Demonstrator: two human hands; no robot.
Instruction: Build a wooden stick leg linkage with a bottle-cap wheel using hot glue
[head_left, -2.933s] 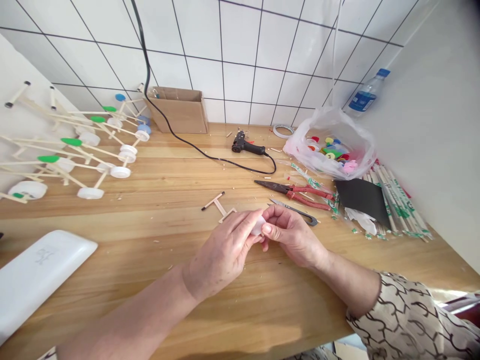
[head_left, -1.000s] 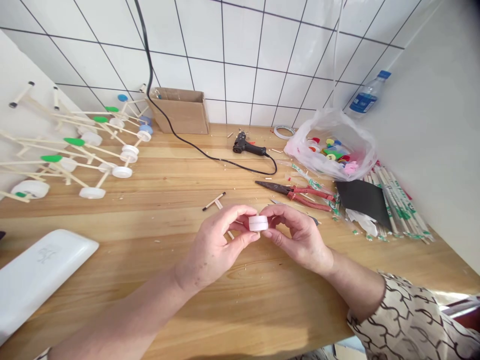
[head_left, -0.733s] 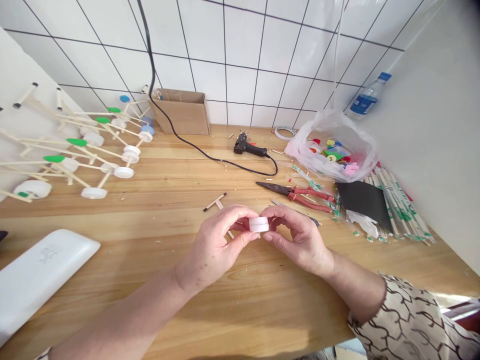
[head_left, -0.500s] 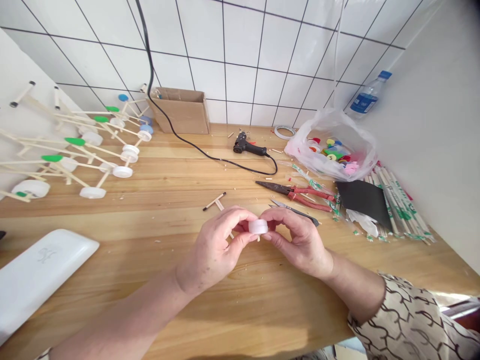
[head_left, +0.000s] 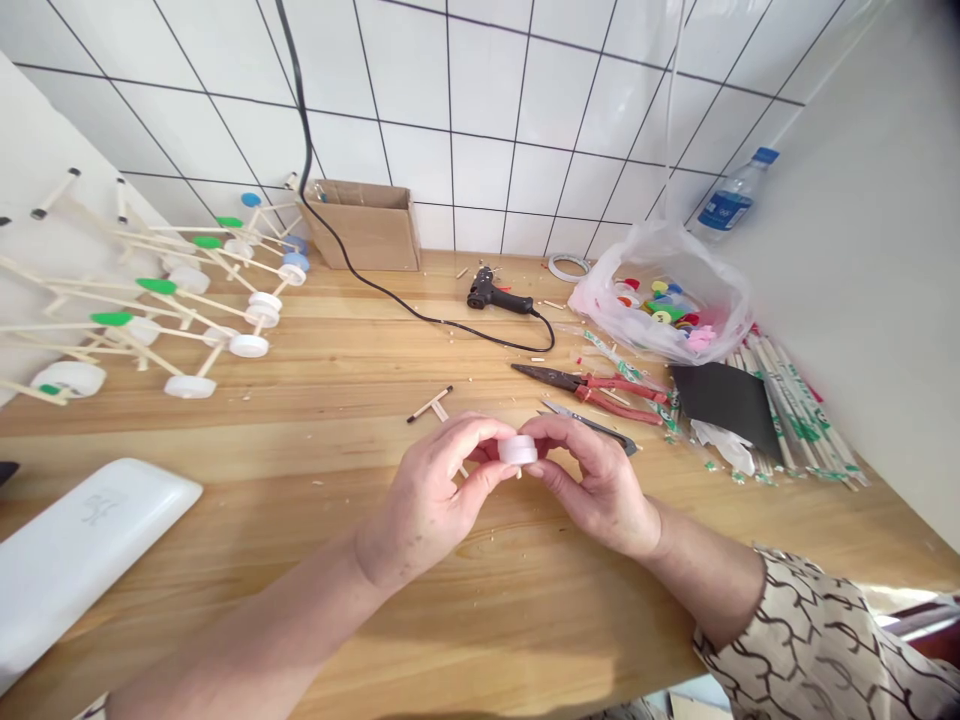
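Note:
A white bottle cap (head_left: pixel 518 450) is pinched between my two hands above the middle of the table. My left hand (head_left: pixel 435 485) grips its left side with thumb and fingers. From the other side, the thumb and forefinger of my right hand (head_left: pixel 600 480) hold it too. A small tip of a pale stick pokes out just under the cap; the rest is hidden. Partly behind my left hand lies a wooden stick piece (head_left: pixel 431 404) with black ends. Scissors (head_left: pixel 592 428) lie just past my right hand, with red-handled pliers (head_left: pixel 589 388) behind them.
Stick models with white cap wheels (head_left: pixel 249 345) stand at the left. A black glue gun (head_left: pixel 499 292) with its cord lies at the back, near a cardboard box (head_left: pixel 364 225). On the right are a plastic bag of colourful caps (head_left: pixel 667 300) and wrapped chopsticks (head_left: pixel 810 410). A white case (head_left: pixel 97 560) sits front left.
Both hands keep the same hold on the cap. The whole view has shifted very slightly; nothing else has visibly moved.

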